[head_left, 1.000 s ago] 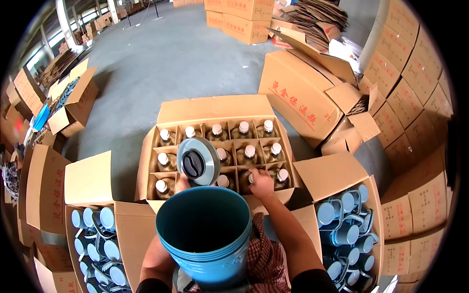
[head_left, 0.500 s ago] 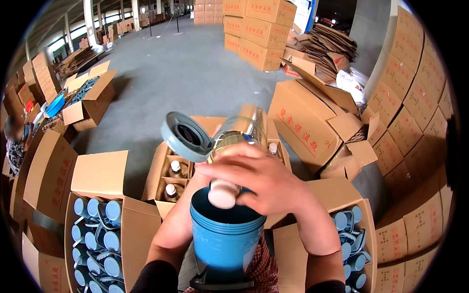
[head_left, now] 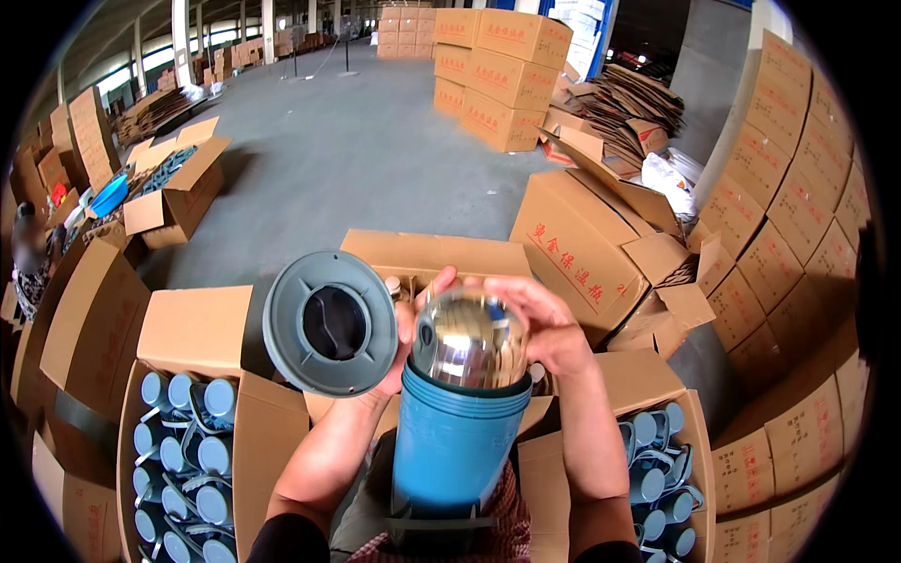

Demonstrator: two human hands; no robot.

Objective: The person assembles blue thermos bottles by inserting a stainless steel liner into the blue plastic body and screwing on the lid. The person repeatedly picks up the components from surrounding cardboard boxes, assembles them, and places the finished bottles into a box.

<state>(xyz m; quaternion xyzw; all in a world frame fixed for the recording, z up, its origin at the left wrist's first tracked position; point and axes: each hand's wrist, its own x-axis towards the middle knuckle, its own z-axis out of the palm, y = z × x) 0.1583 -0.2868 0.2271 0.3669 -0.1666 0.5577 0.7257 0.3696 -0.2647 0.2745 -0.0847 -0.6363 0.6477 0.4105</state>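
A shiny silver glass flask liner is gripped by the right hand, fingers curled over its rounded end, and is seated in the mouth of a tall blue plastic flask casing. A round grey plastic base cap is clasped at its rim by the left hand. Open cardboard boxes of blue casings are seen just beside.

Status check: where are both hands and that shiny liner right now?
Left hand holds grey round base cap. Right hand on silver glass liner, seated bottom-up in blue flask shell. Nothing blocking the shell mouth.
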